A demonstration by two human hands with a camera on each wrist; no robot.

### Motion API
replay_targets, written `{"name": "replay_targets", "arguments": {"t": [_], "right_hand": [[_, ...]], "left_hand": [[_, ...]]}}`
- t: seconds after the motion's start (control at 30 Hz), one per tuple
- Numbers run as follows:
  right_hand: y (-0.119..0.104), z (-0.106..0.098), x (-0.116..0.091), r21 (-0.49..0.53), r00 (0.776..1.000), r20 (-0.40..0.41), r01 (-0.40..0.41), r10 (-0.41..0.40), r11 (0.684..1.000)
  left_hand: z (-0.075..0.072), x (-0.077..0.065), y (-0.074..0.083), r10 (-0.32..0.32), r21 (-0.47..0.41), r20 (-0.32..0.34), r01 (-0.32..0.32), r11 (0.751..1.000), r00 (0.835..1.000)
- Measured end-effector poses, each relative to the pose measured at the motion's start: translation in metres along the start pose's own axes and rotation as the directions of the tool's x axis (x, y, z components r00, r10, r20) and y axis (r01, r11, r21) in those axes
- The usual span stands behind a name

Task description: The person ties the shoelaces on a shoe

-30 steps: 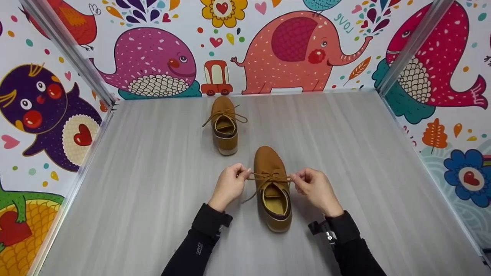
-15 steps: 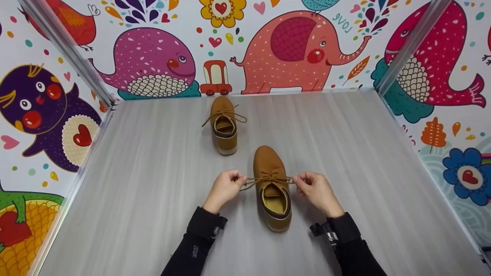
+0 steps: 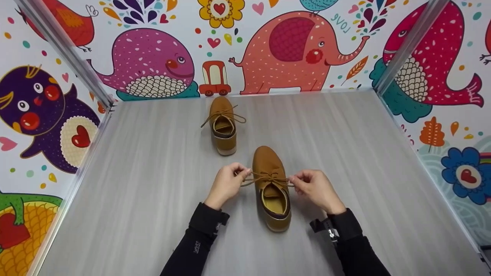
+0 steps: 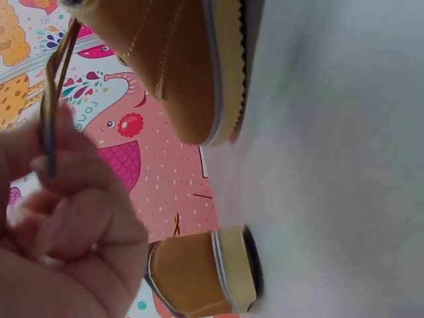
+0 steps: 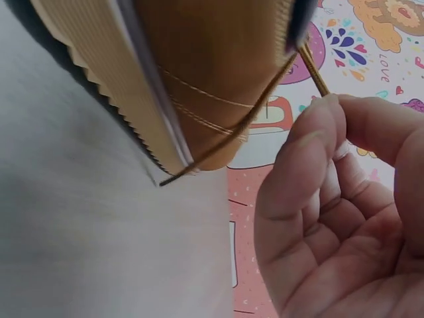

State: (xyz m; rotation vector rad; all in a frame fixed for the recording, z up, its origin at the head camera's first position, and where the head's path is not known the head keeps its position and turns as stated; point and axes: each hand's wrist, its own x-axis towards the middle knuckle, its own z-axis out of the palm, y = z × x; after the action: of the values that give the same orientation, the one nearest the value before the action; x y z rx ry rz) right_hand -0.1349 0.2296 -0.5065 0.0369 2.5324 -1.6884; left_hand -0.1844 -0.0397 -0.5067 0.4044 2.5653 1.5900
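Note:
A tan lace-up shoe (image 3: 268, 159) stands on the floor, toe pointing away, with a bow at its throat. To its left, my left hand (image 3: 226, 186) pinches the shoelace (image 4: 50, 93) between thumb and index finger; two strands run from it in the left wrist view. Over on the right side, my right hand (image 3: 317, 190) pinches the lace's other side at the fingertips. A loose lace end (image 5: 246, 124) hangs down the shoe's side there, its tip close to the floor. The matching shoe (image 3: 223, 132), its laces in a bow, stands farther back on the left.
Grey wood-look flooring (image 3: 161, 161) lies around both shoes. White walls printed with cartoon animals, such as an elephant (image 3: 284, 57), close in the back and both sides. Metal corner posts (image 3: 73, 53) rise at the rear.
My left hand first drew outward and down, then came back up toward the shoe. The right hand shifted slightly inward. Both still pinch the lace, and the shoes stay put.

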Motion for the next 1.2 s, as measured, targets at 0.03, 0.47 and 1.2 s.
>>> {"name": "replay_targets", "arguments": {"t": [0.03,0.47,1.2], "right_hand": [[0.0,0.0,-0.001,-0.001,1.0,-0.002,-0.002,0.002,1.0],[0.012,0.002,-0.007,-0.07,0.999,-0.052,0.001,-0.005,0.998],[0.027,0.0,-0.012,-0.032,0.99,0.128,0.066,-0.061,0.997]], "left_hand": [[0.0,-0.001,-0.001,0.006,-0.011,-0.024,-0.007,1.0,1.0],[-0.003,-0.015,-0.016,-0.003,-0.091,-0.226,-0.018,0.996,0.974],[-0.013,-0.023,-0.02,0.024,0.032,0.362,-0.038,0.999,0.932]]}}
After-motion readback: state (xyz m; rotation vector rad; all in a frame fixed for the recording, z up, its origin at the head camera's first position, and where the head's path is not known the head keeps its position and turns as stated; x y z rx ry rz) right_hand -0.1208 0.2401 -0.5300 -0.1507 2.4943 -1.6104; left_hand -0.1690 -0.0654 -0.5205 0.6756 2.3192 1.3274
